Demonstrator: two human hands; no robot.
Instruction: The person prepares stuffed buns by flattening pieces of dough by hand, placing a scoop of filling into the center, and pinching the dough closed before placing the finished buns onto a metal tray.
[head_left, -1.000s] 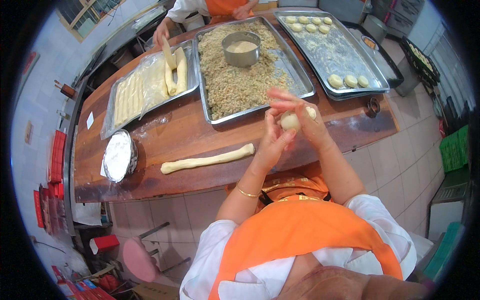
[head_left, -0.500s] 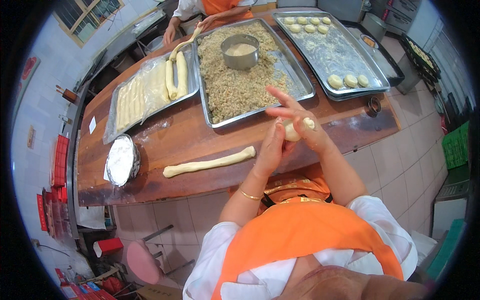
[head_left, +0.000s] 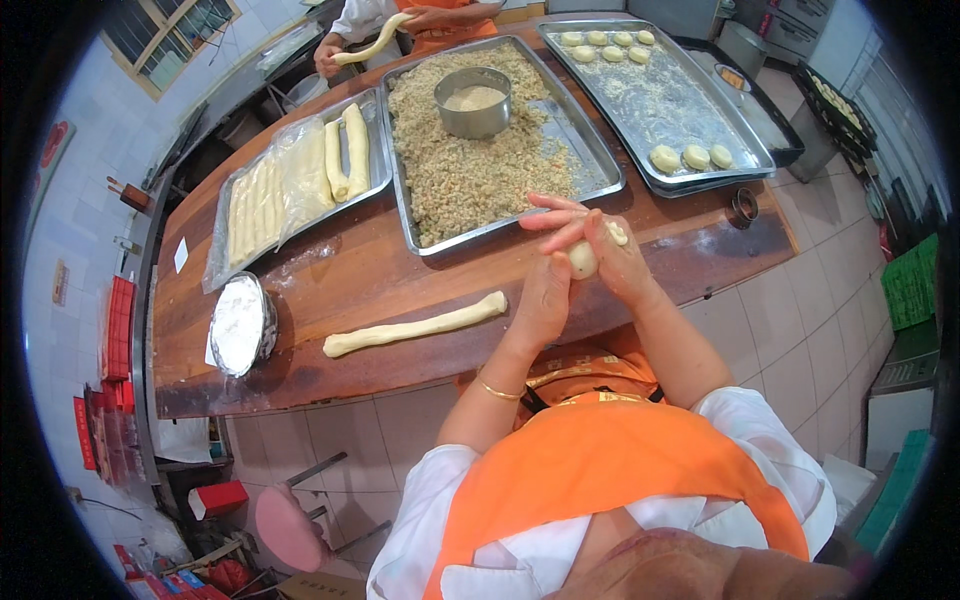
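Note:
A round, pale dough ball (head_left: 583,260) is cupped between my two hands above the table's near edge. My left hand (head_left: 545,295) supports it from the left, partly hidden behind the other hand. My right hand (head_left: 618,265) wraps it from the right, with a small nub of dough (head_left: 617,234) showing at its fingers. To the left of my hands, a dough rope (head_left: 415,325) lies on the wooden table. Beyond them stands a metal tray (head_left: 590,165) heaped with crumbly filling (head_left: 450,180); a round metal container (head_left: 475,118) sits on the filling.
At the left are a bowl of white flour (head_left: 240,325) and a tray (head_left: 378,150) of dough ropes partly under plastic film. The far right tray (head_left: 680,110) carries several dough rounds. A metal ring (head_left: 745,205) lies near it. Across the table, a co-worker's hands hold a dough rope (head_left: 378,42).
My fingers have shifted around the dough ball, the right hand closing further over it. Across the table, the co-worker has lifted the dough rope off the left tray.

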